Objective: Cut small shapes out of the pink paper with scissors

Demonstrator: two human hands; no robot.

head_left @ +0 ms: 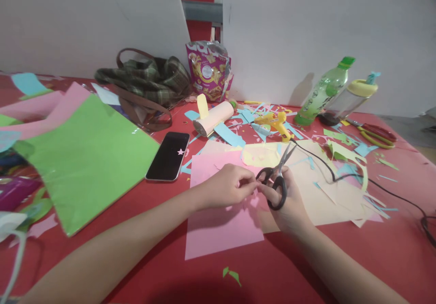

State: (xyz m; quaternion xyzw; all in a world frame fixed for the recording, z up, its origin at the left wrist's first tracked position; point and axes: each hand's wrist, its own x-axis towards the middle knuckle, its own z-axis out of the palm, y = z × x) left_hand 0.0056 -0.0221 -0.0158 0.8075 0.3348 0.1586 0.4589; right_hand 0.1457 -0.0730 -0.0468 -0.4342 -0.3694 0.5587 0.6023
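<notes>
My right hand (pixel 291 204) grips a pair of scissors (pixel 281 190) with black handles; the blades point up and away from me, slightly parted. Against its thumb tip, my left hand (pixel 231 186) is closed in a pinch. Whatever lies between those fingertips is too small to make out. Beneath both hands is a sheet of pink paper (pixel 218 231), overlapping a cream sheet (pixel 327 204) on the right. A small pink star (pixel 180 151) rests on a black phone (pixel 167 159) left of my hands.
A yellow glue gun (pixel 276 123) with a black cord lies beyond the scissors, among paper scraps. Behind stand a paper-covered tube (pixel 214 118), a snack bag (pixel 209 70), a green bottle (pixel 323 90) and a tumbler (pixel 350 100). Green paper (pixel 91 159) spreads left; other scissors (pixel 376 135) lie right.
</notes>
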